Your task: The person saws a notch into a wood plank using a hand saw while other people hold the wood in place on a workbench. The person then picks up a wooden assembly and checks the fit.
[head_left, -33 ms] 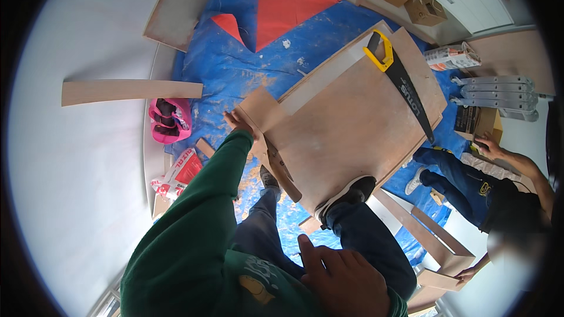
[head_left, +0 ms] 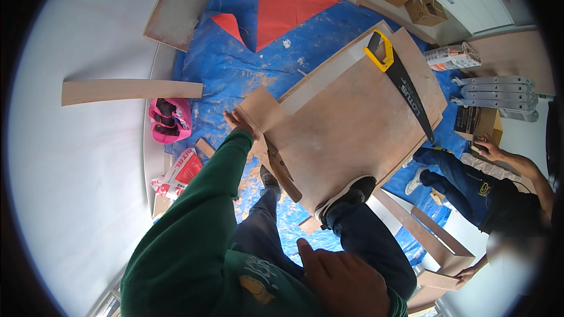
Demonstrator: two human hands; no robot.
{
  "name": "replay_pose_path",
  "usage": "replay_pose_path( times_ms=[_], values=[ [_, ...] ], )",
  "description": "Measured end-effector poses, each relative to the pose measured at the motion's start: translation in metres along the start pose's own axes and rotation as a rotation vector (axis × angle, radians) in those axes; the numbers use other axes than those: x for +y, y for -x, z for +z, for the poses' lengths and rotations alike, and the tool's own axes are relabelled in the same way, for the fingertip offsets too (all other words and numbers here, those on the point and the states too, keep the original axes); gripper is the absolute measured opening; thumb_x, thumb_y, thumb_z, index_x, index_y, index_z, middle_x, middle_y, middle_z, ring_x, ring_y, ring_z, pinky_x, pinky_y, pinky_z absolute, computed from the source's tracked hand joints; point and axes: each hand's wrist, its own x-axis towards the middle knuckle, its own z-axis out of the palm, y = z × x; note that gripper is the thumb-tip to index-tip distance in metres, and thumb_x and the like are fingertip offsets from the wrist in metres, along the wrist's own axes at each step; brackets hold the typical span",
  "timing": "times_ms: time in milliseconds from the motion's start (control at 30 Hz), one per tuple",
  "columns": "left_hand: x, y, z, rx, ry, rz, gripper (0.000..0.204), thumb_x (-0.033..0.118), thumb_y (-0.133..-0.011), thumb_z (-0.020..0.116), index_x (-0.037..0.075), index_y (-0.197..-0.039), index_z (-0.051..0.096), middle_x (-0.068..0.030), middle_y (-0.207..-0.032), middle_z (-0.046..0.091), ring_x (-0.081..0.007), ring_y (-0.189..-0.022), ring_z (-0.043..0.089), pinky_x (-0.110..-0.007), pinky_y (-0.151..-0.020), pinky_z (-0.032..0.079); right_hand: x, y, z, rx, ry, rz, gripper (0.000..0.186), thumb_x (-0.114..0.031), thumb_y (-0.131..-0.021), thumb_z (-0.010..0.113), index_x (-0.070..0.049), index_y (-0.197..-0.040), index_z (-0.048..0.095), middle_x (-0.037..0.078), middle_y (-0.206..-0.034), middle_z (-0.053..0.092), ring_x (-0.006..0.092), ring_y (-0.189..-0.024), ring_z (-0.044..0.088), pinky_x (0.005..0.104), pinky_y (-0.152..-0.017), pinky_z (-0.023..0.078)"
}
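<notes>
My left hand, at the end of a green sleeve, is closed on the outer edge of a small wooden board. This board lies across the left corner of a large plywood panel. A narrow wooden strip slants down beside it along the panel's near edge. My right hand rests over my raised leg, holding nothing I can see; its thumb stands apart and the other fingertips are hidden. My shoe presses on the panel. A handsaw with a yellow and black handle lies at the panel's far right.
Blue sheeting with sawdust and a red piece covers the floor. Left are a leaning plank, pink bag and red-white sack. Right are a folded ladder and a co-worker touching a wooden frame.
My right hand has dipped very slightly. The co-worker's raised hand has shifted a little. My left hand, the boards and the handsaw stay in place.
</notes>
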Motion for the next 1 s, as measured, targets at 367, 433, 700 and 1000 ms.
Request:
replay_pose_path(
  times_ms=[367,433,700,1000],
  values=[
    [-0.009,0.009,-0.007,-0.052,0.001,0.054,0.09,0.078,-0.091,0.049,0.014,-0.154,0.05,-0.0323,-0.167,0.017,-0.0614,-0.152,-0.005,-0.095,-0.097,0.003,-0.007,-0.011,-0.032,-0.401,-0.084,-0.177,0.044,-0.024,-0.091,0.064,-0.005,-0.131,0.061,0.011,-0.11,0.065,0.0263,-0.095,0.066,0.0398,-0.086,0.054],
    [-0.006,0.01,-0.009,-0.029,0.025,0.024,0.089,0.075,-0.09,0.053,0.012,-0.153,0.052,-0.0299,-0.169,0.014,-0.0599,-0.153,-0.006,-0.094,-0.099,0.001,-0.005,-0.01,-0.026,-0.112,0.02,-0.216,0.042,-0.023,-0.091,0.063,-0.005,-0.129,0.062,0.011,-0.111,0.065,0.0261,-0.095,0.066,0.0395,-0.085,0.054],
    [-0.01,0.001,0.013,0.025,-0.055,-0.013,0.091,0.078,-0.09,0.049,0.013,-0.155,0.049,-0.0285,-0.17,0.014,-0.064,-0.15,-0.006,-0.094,-0.098,0.0,-0.007,-0.004,-0.014,0.153,0.137,0.037,0.039,-0.027,-0.091,0.063,-0.008,-0.125,0.066,0.007,-0.107,0.065,0.0233,-0.091,0.065,0.0366,-0.082,0.054],
    [-0.006,-0.021,0.021,0.016,-0.08,-0.02,0.098,0.082,-0.09,0.044,0.015,-0.162,0.036,-0.0342,-0.168,0.003,-0.0634,-0.15,-0.008,-0.092,-0.102,-0.003,-0.005,0.004,-0.019,0.248,0.191,-0.03,0.037,-0.028,-0.092,0.062,-0.011,-0.124,0.067,0.003,-0.096,0.063,0.0183,-0.082,0.064,0.0327,-0.073,0.053]
  ],
)
